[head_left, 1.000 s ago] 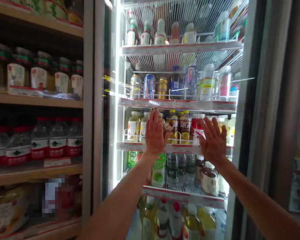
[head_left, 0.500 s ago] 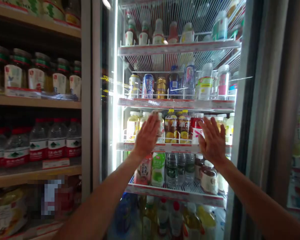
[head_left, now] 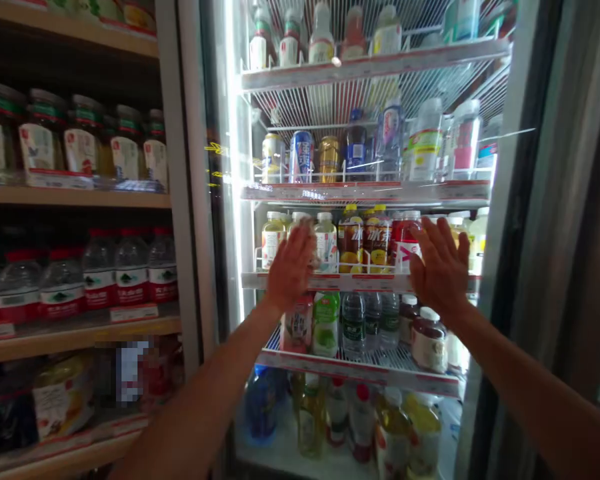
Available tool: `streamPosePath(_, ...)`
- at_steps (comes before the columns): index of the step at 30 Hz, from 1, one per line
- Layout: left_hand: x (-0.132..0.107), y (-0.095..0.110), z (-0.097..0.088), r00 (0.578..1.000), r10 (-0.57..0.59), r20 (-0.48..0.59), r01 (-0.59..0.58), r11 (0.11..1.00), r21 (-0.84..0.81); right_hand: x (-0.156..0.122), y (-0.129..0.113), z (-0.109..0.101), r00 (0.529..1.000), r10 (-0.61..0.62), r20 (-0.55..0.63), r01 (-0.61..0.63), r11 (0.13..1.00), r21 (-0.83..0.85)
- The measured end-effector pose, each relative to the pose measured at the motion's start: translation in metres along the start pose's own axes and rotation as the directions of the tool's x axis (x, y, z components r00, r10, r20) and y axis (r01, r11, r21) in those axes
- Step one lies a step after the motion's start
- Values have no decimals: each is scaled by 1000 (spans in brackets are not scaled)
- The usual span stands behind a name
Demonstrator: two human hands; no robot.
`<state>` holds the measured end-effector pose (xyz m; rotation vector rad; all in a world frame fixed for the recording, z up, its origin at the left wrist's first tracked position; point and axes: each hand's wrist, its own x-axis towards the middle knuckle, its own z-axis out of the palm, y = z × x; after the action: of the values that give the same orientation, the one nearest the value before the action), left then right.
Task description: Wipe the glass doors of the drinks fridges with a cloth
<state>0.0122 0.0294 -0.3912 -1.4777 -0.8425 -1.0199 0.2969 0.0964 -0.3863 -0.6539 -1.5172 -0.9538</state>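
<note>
Left hand (head_left: pixel 290 270), one: raised, back of the hand toward the camera, fingers straight and nearly together; blurred, so it cannot be told whether they grip. Placed before the white wire third shelf (head_left: pixel 353 283), toward its left front corner.

Pale crumpled cloth (head_left: pixel 311 243), one: at the left hand's fingers, largely hidden by them.

Right hand (head_left: pixel 443 267), one: raised, wide, fingers fanned out, near the third shelf's right front corner.

Clear glass door (head_left: pixel 360 200), one: upright, between hands and shelves, carrying white streaks of reflected light. Contact with the right palm cannot be made out.

Third shelf, contents: pale bottles with white caps (head_left: pixel 273 243) at the left end; brown bottles with yellow caps (head_left: pixel 351 240) at mid front edge; red-labelled bottle with white cap (head_left: pixel 404 243), partly covered by the right fingers.

Shelf above: blue-and-white can (head_left: pixel 301 157) and gold can (head_left: pixel 329 160), side by side along the front edge, left of centre.

Shelf below: pink-labelled container (head_left: pixel 296 327), green bottle (head_left: pixel 326 323), clear water bottles (head_left: pixel 353 327); brown rounded bottle with white cap (head_left: pixel 429 341) near the right front corner.
</note>
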Motion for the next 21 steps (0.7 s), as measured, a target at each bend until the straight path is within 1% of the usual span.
streamPosePath(1, -4, -15, -6, 992, -113, -63, 115, 993, 26, 0, 0, 1, 1000, 20, 5, -20, 1000, -4)
streamPosePath(2, -7, -26, -10, 963, -233, -134, 241, 969, 46, 0, -1, 1, 999, 40, 17, -40, 999, -8)
streamPosePath(3, -7, -32, -12, 921, -336, -195, 353, 934, 57, 0, -1, 2, 998, 56, 29, -56, 998, -7)
streamPosePath(4, -6, -30, -11, 884, -406, -231, 430, 901, 63, 0, -2, 3, 998, 63, 26, -63, 998, -3)
streamPosePath(5, -4, -22, -7, 871, -431, -236, 458, 886, 69, 0, -1, 4, 998, 60, 16, -60, 998, 6)
streamPosePath(6, -1, -9, -2, 898, -397, -190, 416, 907, 72, 0, -1, 5, 999, 49, -14, -48, 999, 20)
streamPosePath(7, 2, 6, 4, 932, -339, -129, 350, 934, 71, 0, 0, 5, 998, 33, -44, -32, 999, 31)
streamPosePath(8, 4, 20, 9, 970, -239, -44, 241, 969, 48, -1, 2, 6, 998, 19, -67, -16, 999, 39)
streamPosePath(9, 5, 29, 11, 990, -133, 39, 133, 991, 14, -1, 3, 7, 997, 10, -78, -7, 999, 44)
streamPosePath(10, 5, 32, 11, 994, -62, 91, 63, 998, -12, -1, 4, 7, 997, 7, -76, -3, 999, 44)
streamPosePath(11, 4, 30, 9, 993, -29, 116, 33, 999, -27, -1, 4, 7, 998, 8, -68, -6, 999, 38)
streamPosePath(12, 3, 22, 4, 993, -44, 109, 47, 999, -25, -2, 4, 7, 998, 15, -67, -13, 1000, 27)
streamPosePath(13, 2, 11, 0, 991, -119, 66, 119, 993, 0, -2, 3, 7, 998, 26, -54, -25, 1000, 15)
streamPosePath(14, 2, 0, -3, 975, -221, 8, 221, 975, 29, -1, 1, 6, 998, 42, -37, -42, 999, 6)
streamPosePath(15, 3, -9, -4, 947, -318, -50, 321, 946, 50, -1, 0, 5, 998, 60, -12, -60, 998, 0)
streamPosePath(16, 5, -12, -2, 912, -397, -99, 404, 913, 60, -1, -2, 4, 997, 78, 13, -78, 997, 0)
streamPosePath(17, 7, -10, 2, 890, -440, -121, 450, 891, 60, 0, -4, 2, 995, 93, 40, -94, 996, 5)
streamPosePath(18, 10, -2, 8, 896, -432, -106, 439, 897, 52, 1, -5, 1, 993, 103, 64, -104, 994, 12)
streamPosePath(19, 11, 9, 14, 930, -362, -55, 364, 931, 36, 2, -6, -1, 991, 109, 81, -111, 994, 18)
streamPosePath(20, 11, 22, 18, 969, -246, 12, 246, 969, 7, 3, -7, -3, 990, 114, 88, -116, 993, 24)
streamPosePath(21, 10, 32, 19, 990, -126, 66, 128, 991, -23, 3, -7, -4, 988, 116, 100, -120, 992, 30)
